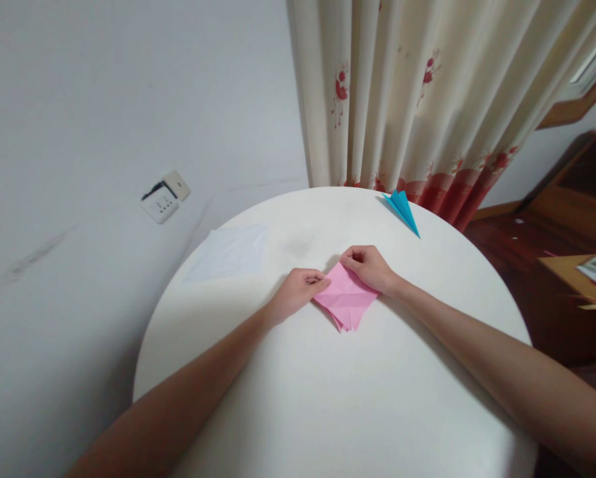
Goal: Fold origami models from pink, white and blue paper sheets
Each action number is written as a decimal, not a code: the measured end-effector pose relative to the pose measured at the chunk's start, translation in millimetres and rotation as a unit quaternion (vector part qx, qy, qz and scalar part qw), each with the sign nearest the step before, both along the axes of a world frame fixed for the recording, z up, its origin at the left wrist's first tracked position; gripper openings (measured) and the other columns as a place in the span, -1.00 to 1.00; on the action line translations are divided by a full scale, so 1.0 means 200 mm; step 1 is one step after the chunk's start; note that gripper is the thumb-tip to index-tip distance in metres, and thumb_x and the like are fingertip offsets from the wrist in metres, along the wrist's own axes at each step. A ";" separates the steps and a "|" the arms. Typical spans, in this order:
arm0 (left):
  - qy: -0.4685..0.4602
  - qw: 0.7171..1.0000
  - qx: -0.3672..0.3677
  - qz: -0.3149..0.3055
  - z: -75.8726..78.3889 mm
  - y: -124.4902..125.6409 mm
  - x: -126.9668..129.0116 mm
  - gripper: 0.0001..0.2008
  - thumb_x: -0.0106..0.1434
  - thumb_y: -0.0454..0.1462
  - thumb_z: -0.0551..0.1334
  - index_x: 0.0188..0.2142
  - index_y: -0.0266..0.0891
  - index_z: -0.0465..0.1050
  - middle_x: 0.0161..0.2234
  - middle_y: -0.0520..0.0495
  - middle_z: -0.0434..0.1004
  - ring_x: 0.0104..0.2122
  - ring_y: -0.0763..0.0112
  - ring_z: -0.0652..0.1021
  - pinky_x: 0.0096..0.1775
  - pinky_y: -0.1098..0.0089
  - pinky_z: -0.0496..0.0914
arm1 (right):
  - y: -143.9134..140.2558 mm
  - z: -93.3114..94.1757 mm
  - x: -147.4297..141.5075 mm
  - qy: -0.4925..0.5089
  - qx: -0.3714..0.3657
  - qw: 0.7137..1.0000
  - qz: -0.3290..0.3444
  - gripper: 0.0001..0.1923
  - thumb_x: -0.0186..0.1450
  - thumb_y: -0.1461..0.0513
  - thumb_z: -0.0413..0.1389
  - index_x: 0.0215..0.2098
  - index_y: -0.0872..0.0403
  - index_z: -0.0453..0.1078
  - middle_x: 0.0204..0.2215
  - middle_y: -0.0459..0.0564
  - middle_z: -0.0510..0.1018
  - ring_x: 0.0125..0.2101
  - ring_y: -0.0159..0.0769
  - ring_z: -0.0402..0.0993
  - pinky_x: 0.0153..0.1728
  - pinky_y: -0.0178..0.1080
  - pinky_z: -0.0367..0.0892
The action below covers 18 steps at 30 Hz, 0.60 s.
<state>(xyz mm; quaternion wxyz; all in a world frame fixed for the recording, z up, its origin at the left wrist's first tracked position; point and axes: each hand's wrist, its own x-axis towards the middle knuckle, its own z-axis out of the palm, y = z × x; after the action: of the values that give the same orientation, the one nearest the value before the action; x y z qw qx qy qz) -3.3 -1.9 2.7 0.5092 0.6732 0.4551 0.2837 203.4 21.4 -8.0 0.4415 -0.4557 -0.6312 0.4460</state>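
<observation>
Folded pink paper (pixel 346 300) lies flat near the centre of the round white table (pixel 328 398). Left hand (pixel 298 291) pinches its left corner, fingers curled; right hand (pixel 370 265) presses its upper edge, fingers curled. White sheet (pixel 231 252) lies well left; blue folded paper (pixel 402 209) sits at the far rim.

Both bare forearms reach forward from the lower corners of the view and converge toward the middle. The left hand (pixel 298 290) lies knuckles up, its fingers curled under and the fingertips pinched together, pointing right. The right hand (pixel 368 265) sits just beside it, slightly farther forward, also loosely fisted with fingers tucked down and the wrist bent inward.
</observation>
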 end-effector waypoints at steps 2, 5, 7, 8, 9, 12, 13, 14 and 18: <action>-0.006 1.000 0.005 -0.003 0.00 0.00 0.00 -0.67 0.17 -0.06 0.29 -0.35 -0.33 0.56 -0.40 -0.07 0.56 -0.40 0.38 0.48 -0.34 0.43 0.28 | -0.02 0.00 -0.02 -0.002 0.000 1.000 0.019 -0.73 0.17 0.08 0.13 -0.47 0.13 0.40 -0.55 -0.10 0.43 -0.54 -0.41 0.26 -0.50 -0.32 0.17; 0.006 1.000 0.019 0.001 0.00 0.01 0.01 -0.67 0.19 -0.06 0.27 -0.39 -0.32 0.56 -0.42 -0.05 0.54 -0.42 0.40 0.46 -0.37 0.44 0.25 | -0.04 0.00 -0.04 -0.007 0.001 0.999 0.046 -0.75 0.20 0.10 0.12 -0.46 0.14 0.41 -0.54 -0.09 0.45 -0.53 -0.41 0.27 -0.49 -0.32 0.18; 0.017 1.000 0.024 0.006 0.00 0.01 0.01 -0.65 0.20 -0.04 0.25 -0.43 -0.32 0.54 -0.46 -0.02 0.51 -0.46 0.42 0.43 -0.41 0.46 0.21 | -0.05 0.00 -0.05 -0.008 0.000 0.998 0.060 -0.75 0.20 0.11 0.12 -0.46 0.14 0.42 -0.54 -0.09 0.46 -0.53 -0.41 0.28 -0.49 -0.32 0.19; 0.022 0.999 0.023 0.008 0.00 0.01 0.01 -0.64 0.20 -0.03 0.24 -0.46 -0.32 0.52 -0.49 -0.01 0.48 -0.48 0.43 0.41 -0.44 0.46 0.19 | -0.06 0.00 -0.06 -0.008 -0.001 0.998 0.066 -0.76 0.20 0.11 0.13 -0.46 0.14 0.42 -0.54 -0.09 0.46 -0.52 -0.41 0.29 -0.48 -0.33 0.19; 0.026 0.999 0.023 0.009 0.00 0.01 0.01 -0.63 0.21 -0.03 0.23 -0.47 -0.31 0.51 -0.51 0.00 0.46 -0.49 0.44 0.39 -0.45 0.46 0.17 | -0.06 0.00 -0.06 -0.009 -0.003 0.997 0.072 -0.76 0.20 0.11 0.13 -0.46 0.14 0.42 -0.54 -0.09 0.46 -0.53 -0.41 0.29 -0.49 -0.33 0.19; 0.034 0.999 0.028 0.009 0.00 0.01 0.02 -0.62 0.22 -0.03 0.21 -0.49 -0.31 0.50 -0.53 0.02 0.44 -0.50 0.45 0.38 -0.45 0.45 0.16 | -0.07 0.00 -0.06 -0.010 -0.011 0.996 0.088 -0.77 0.19 0.12 0.15 -0.46 0.14 0.42 -0.55 -0.10 0.45 -0.53 -0.43 0.28 -0.50 -0.33 0.18; 0.034 0.999 0.031 0.007 0.00 0.01 0.02 -0.63 0.22 -0.04 0.21 -0.48 -0.32 0.50 -0.53 0.02 0.44 -0.50 0.45 0.38 -0.44 0.45 0.16 | -0.07 0.00 -0.06 -0.011 -0.013 0.996 0.093 -0.78 0.19 0.13 0.15 -0.46 0.14 0.42 -0.55 -0.11 0.44 -0.54 -0.43 0.27 -0.50 -0.33 0.18; 0.033 0.999 0.033 0.004 -0.01 0.02 0.02 -0.64 0.22 -0.05 0.21 -0.48 -0.31 0.50 -0.52 0.01 0.44 -0.49 0.44 0.38 -0.44 0.45 0.17 | -0.07 0.00 -0.06 -0.010 -0.015 0.995 0.097 -0.79 0.19 0.14 0.15 -0.46 0.14 0.42 -0.55 -0.11 0.43 -0.54 -0.43 0.27 -0.50 -0.34 0.17; 0.030 0.999 0.032 0.000 0.00 0.01 0.01 -0.65 0.22 -0.06 0.20 -0.49 -0.31 0.49 -0.53 0.01 0.43 -0.48 0.44 0.38 -0.44 0.45 0.16 | -0.06 0.00 -0.06 -0.009 -0.019 0.994 0.108 -0.80 0.19 0.15 0.15 -0.46 0.14 0.41 -0.56 -0.12 0.42 -0.54 -0.44 0.26 -0.50 -0.34 0.17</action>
<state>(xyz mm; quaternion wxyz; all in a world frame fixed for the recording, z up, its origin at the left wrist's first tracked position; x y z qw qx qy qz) -0.6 1.1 1.8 0.4736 0.6974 0.4606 0.2779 192.3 8.8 -8.8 0.3767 -0.3969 -0.6722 0.4987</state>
